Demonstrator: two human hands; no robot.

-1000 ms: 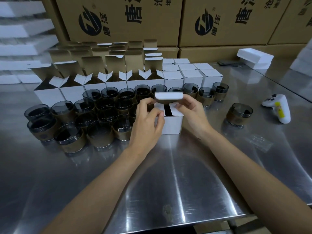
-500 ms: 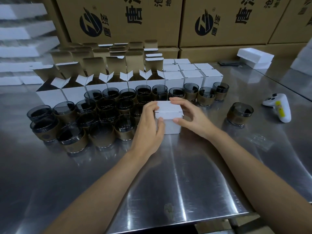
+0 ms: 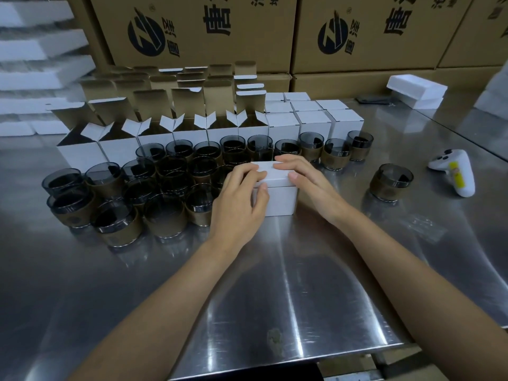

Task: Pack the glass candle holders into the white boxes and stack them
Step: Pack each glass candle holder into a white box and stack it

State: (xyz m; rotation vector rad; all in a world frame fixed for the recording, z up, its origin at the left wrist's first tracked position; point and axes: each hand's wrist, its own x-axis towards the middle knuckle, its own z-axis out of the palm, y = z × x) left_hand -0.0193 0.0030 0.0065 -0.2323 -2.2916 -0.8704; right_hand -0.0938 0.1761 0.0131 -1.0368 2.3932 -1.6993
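Observation:
A small white box (image 3: 280, 200) stands closed on the steel table (image 3: 275, 298). My left hand (image 3: 236, 204) grips its left top corner, fingers curled over the lid and thumb on the front face. My right hand (image 3: 310, 182) lies with straight fingers flat on the lid, thumb at the lid's front edge. Several dark glass candle holders (image 3: 165, 215) with brown sleeves crowd the table to the left of and behind the box. A single holder (image 3: 391, 180) stands apart on the right.
Behind the holders runs a row of open white boxes (image 3: 79, 155) with flaps up; closed ones (image 3: 313, 122) sit at its right end. A white controller (image 3: 459, 174) and clear plastic wrap (image 3: 423, 224) lie on the right. Foam blocks (image 3: 415, 89) and big cartons (image 3: 198, 28) stand at the back.
The box's lid stood raised above open side flaps a second ago. It has since been folded down, and both hands now rest on the closed top.

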